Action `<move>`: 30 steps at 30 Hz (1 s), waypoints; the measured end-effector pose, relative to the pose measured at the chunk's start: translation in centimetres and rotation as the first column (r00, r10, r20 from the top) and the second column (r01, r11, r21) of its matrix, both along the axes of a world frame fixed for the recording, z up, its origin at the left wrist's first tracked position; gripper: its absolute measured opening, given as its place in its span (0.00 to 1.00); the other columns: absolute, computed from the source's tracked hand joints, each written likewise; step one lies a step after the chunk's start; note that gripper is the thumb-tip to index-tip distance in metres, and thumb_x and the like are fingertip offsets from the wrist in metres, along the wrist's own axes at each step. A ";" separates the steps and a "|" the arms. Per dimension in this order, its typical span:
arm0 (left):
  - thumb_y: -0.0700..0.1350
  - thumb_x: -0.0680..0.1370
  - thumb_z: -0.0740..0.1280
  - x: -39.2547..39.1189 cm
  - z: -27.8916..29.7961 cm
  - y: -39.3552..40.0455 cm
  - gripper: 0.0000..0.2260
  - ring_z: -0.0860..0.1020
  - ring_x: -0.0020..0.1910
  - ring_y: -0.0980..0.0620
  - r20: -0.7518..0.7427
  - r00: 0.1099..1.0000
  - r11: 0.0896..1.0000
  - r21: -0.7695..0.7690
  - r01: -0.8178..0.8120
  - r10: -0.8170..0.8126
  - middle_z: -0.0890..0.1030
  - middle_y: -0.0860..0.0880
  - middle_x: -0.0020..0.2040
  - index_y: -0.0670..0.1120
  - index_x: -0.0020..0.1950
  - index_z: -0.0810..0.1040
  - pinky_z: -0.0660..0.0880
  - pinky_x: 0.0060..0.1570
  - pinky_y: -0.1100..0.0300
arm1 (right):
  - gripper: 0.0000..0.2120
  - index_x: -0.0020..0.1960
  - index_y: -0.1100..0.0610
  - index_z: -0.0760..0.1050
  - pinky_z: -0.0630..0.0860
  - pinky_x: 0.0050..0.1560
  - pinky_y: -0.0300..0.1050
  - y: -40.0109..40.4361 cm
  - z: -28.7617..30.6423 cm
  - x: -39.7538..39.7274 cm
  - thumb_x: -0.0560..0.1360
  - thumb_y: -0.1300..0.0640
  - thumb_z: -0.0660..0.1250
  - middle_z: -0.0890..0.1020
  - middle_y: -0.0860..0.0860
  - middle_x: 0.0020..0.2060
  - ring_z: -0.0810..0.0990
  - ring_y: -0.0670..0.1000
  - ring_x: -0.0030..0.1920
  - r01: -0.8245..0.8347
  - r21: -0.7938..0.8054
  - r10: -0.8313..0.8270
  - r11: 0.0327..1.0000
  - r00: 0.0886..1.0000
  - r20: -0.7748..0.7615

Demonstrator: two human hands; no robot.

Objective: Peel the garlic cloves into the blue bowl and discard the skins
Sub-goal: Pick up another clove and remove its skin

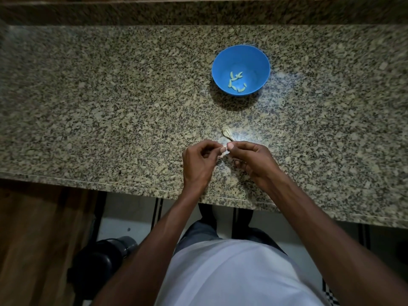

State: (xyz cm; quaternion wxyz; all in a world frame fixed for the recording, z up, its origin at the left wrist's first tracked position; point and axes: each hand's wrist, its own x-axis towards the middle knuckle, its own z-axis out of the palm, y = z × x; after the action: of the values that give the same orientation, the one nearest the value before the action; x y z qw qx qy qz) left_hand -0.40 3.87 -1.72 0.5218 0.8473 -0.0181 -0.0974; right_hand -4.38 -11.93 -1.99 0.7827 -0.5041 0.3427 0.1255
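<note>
1. The speckled granite counter (110,107) ran across the whole view, with a raised back ledge (198,12) of the same stone along its far edge; the light was dim, with one brighter patch on the stone near the hands.
2. Below the counter's near edge lay pale floor (136,226), a wooden panel (33,239) at left and a dark rounded object (99,261) that could not be identified; the person's white shirt (231,272) filled the bottom centre.
3. The blue bowl (260,62) stood upright on the counter, beyond the hands and slightly to their right, well apart from them; it cast a dark shadow toward the near side.
4. The left hand (198,160) hovered over the counter near its front edge; fingers were curled, thumb and forefinger pinching a small pale garlic clove (223,149).
5. The right hand (251,157) met the left at the same clove; its thumb and forefinger tips pinched the clove from the opposite side; remaining fingers were curled under.
6. A loose papery garlic skin (227,132) lay on the counter just beyond the fingertips, between hands and bowl; whether it touched the held clove could not be told.
7. Several small peeled garlic pieces (236,81) sat on the bowl's floor, scattered left of centre; an exact count was not resolvable.
</note>
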 end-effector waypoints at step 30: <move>0.40 0.78 0.75 0.2 -0.6 0.7 0.02 0.85 0.46 0.54 -0.138 0.990 0.999 -0.036 -0.030 0.024 0.86 0.51 0.44 0.45 0.48 0.85 0.84 0.50 0.51 | 0.09 0.53 0.66 0.84 0.82 0.44 0.41 0.1 0.2 1.0 0.76 0.62 0.77 0.87 0.60 0.43 0.87 0.51 0.41 -0.107 -0.287 0.154 0.952 0.977 0.150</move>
State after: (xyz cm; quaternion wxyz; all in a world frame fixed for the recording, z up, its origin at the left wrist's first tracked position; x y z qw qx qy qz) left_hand -0.16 4.61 -2.36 0.5391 0.8286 0.0277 -0.1483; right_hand -3.41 -11.88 -1.75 0.7209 -0.6390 0.2546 0.0843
